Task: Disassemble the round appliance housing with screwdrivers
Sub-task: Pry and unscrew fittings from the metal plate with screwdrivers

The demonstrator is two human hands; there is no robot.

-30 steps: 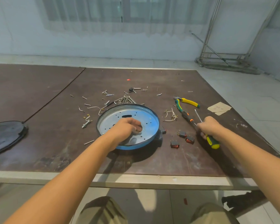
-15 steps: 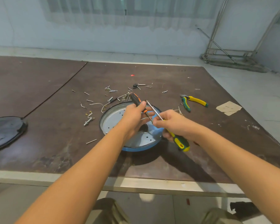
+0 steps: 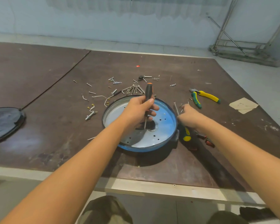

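Wrapped tight round the black and orange screwdriver (image 3: 148, 91), the left hand (image 3: 141, 109) holds it straight up, tip down by the dark hole in the middle of the round housing (image 3: 168, 135); the housing sits open side up on the brown table (image 3: 55, 126); the right hand (image 3: 190, 118) lies over a yellow screwdriver (image 3: 186, 135) just beside the rim, and I cannot tell if it grips; nothing pins the housing, so a hard turn might spin it, or the tip might slip.
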